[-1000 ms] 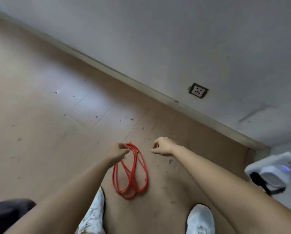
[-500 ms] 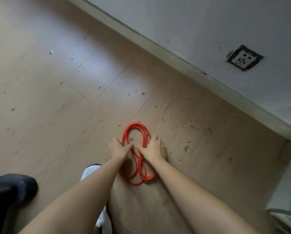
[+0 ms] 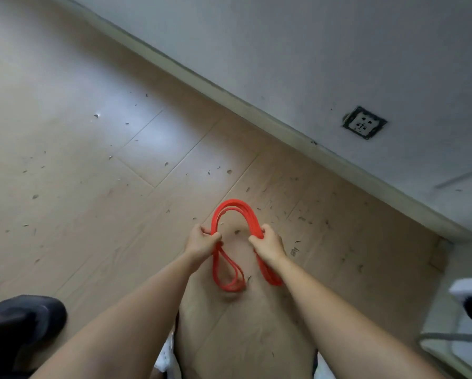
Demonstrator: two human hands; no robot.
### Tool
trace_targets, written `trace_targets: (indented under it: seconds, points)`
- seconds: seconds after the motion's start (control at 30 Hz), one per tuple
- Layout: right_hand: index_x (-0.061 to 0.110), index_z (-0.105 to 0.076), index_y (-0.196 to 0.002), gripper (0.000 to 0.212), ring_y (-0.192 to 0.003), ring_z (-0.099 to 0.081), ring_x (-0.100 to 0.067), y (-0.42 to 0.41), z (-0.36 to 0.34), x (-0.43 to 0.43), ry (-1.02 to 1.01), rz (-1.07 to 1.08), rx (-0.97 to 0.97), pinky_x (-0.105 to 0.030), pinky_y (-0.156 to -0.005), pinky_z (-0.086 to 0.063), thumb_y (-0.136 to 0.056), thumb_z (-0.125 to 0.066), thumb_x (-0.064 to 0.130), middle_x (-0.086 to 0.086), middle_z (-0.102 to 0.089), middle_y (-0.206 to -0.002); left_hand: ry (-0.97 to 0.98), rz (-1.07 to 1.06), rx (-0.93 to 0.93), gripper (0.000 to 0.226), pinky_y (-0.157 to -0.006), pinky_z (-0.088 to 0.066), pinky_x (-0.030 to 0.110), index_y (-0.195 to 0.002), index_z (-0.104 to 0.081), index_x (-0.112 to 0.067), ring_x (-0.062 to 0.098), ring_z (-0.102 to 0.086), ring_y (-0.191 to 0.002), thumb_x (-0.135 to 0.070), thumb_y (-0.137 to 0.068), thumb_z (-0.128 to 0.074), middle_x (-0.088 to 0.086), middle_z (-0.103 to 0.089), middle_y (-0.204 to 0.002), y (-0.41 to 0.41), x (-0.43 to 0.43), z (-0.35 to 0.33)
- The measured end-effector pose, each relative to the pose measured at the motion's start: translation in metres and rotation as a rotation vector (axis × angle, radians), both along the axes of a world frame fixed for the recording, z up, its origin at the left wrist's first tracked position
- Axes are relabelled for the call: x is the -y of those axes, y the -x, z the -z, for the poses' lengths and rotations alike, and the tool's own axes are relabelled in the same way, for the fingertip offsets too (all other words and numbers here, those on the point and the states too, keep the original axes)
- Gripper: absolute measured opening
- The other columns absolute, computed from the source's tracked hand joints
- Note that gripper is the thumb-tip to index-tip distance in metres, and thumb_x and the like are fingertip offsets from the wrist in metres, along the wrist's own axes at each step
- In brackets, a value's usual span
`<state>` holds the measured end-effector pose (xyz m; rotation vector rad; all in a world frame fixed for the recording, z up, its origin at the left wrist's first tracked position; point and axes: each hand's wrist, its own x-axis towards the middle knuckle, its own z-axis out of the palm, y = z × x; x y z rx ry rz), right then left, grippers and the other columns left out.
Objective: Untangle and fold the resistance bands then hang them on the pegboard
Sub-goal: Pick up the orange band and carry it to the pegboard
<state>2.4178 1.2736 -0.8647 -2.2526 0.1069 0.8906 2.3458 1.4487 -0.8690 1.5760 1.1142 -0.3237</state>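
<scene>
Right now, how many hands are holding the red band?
2. The left hand grips the left side of the red band; the right hand grips its right side, with the loop arching between them. No other hand shows.

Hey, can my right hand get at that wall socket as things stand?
Probably not yet: the right hand grips the red band, and the socket sits farther off, though nothing blocks the way.

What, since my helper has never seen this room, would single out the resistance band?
Find the wall socket, then look down-left across the wooden floor. There the left hand and right hand grip a looped band. It alone is bright red.
</scene>
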Motion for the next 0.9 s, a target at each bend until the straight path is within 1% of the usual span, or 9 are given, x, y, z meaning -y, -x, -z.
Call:
trace_targets:
  seconds: [0.07,0.17,0.23,0.3,0.4,0.47,0.6,0.77,0.9]
  points:
    - [0.014,-0.066,-0.105,0.021,-0.089,-0.063,-0.025,-0.013,-0.022,0.011,-0.020,0.020,0.058,-0.031,-0.076,-0.045,-0.084,-0.065,0.017,-0.004,-0.069,-0.092,0.049,0.013,0.067,0.028,-0.064,-0.059,0.037,-0.095,-0.052,-0.009,0.025,-0.076,-0.077,-0.012,-0.078,-0.074,0.013,-0.076,-0.078,-0.011,0.001,-0.023]
    - [0.017,-0.062,-0.090,0.014,-0.068,-0.065,-0.025,-0.030,-0.060,0.027,-0.061,0.030,0.114,-0.038,-0.073,-0.055,-0.086,-0.062,0.005,-0.010,-0.069,-0.082,0.063,0.092,0.129,0.030,-0.073,-0.062,0.036,-0.097,-0.064,-0.009,0.020,-0.077,-0.078,-0.019,-0.075,-0.082,0.011,-0.078,-0.082,-0.021,0.000,-0.055]
    - [0.015,-0.055,-0.087,0.018,-0.055,-0.060,-0.020,-0.038,-0.091,0.038,-0.103,0.029,0.172,-0.040,-0.065,-0.057,-0.088,-0.059,-0.002,-0.013,-0.066,-0.077,0.057,0.183,0.191,0.022,-0.060,-0.056,0.021,-0.097,-0.071,-0.006,0.008,-0.074,-0.068,-0.020,-0.084,-0.081,0.011,-0.078,-0.085,-0.027,0.003,-0.086]
    - [0.012,-0.056,-0.092,0.012,-0.057,-0.059,-0.020,-0.046,-0.125,0.049,-0.103,-0.006,0.265,-0.035,-0.061,-0.053,-0.089,-0.062,0.002,-0.007,-0.063,-0.075,0.040,0.231,0.274,0.019,-0.055,-0.051,0.014,-0.096,-0.074,-0.003,0.006,-0.070,-0.065,-0.020,-0.088,-0.077,0.013,-0.077,-0.087,-0.033,0.007,-0.120]
    - [0.014,-0.060,-0.100,0.009,-0.065,-0.058,-0.020,-0.057,-0.183,0.060,-0.097,-0.051,0.387,-0.029,-0.061,-0.046,-0.093,-0.065,0.015,0.000,-0.060,-0.075,0.030,0.243,0.397,0.019,-0.068,-0.057,0.023,-0.094,-0.075,-0.005,0.018,-0.072,-0.075,-0.023,-0.088,-0.077,0.013,-0.077,-0.086,-0.041,0.011,-0.175]
    - [0.015,-0.061,-0.104,0.012,-0.064,-0.060,-0.018,-0.065,-0.221,0.065,-0.152,-0.025,0.416,-0.033,-0.067,-0.050,-0.094,-0.066,0.016,0.000,-0.061,-0.075,0.048,0.238,0.478,0.019,-0.077,-0.061,0.032,-0.095,-0.073,-0.003,0.024,-0.072,-0.079,-0.021,-0.089,-0.076,0.017,-0.076,-0.088,-0.048,0.012,-0.211]
    - [0.020,-0.062,-0.103,0.013,-0.062,-0.065,-0.018,-0.073,-0.304,0.075,-0.343,-0.011,0.487,-0.045,-0.075,-0.059,-0.094,-0.068,0.013,-0.002,-0.065,-0.076,0.024,0.219,0.687,0.021,-0.079,-0.060,0.041,-0.100,-0.072,-0.002,0.029,-0.071,-0.079,-0.021,-0.091,-0.073,0.023,-0.074,-0.091,-0.065,0.011,-0.289]
    - [0.015,-0.065,-0.113,0.015,-0.069,-0.065,-0.018,-0.069,-0.423,0.088,-0.522,-0.050,0.613,-0.035,-0.071,-0.060,-0.098,-0.063,0.013,-0.005,-0.065,-0.081,0.023,0.215,0.887,0.020,-0.070,-0.060,0.028,-0.104,-0.071,-0.006,0.025,-0.075,-0.079,-0.023,-0.094,-0.069,0.014,-0.075,-0.089,-0.089,0.014,-0.399]
    - [0.024,-0.066,-0.111,0.014,-0.069,-0.065,-0.016,-0.068,-0.511,0.093,-0.580,-0.063,0.795,-0.030,-0.073,-0.059,-0.100,-0.061,0.016,-0.006,-0.063,-0.085,-0.020,0.197,1.020,0.022,-0.074,-0.062,0.032,-0.104,-0.072,-0.010,0.025,-0.075,-0.079,-0.028,-0.092,-0.070,0.013,-0.074,-0.089,-0.108,0.026,-0.484]
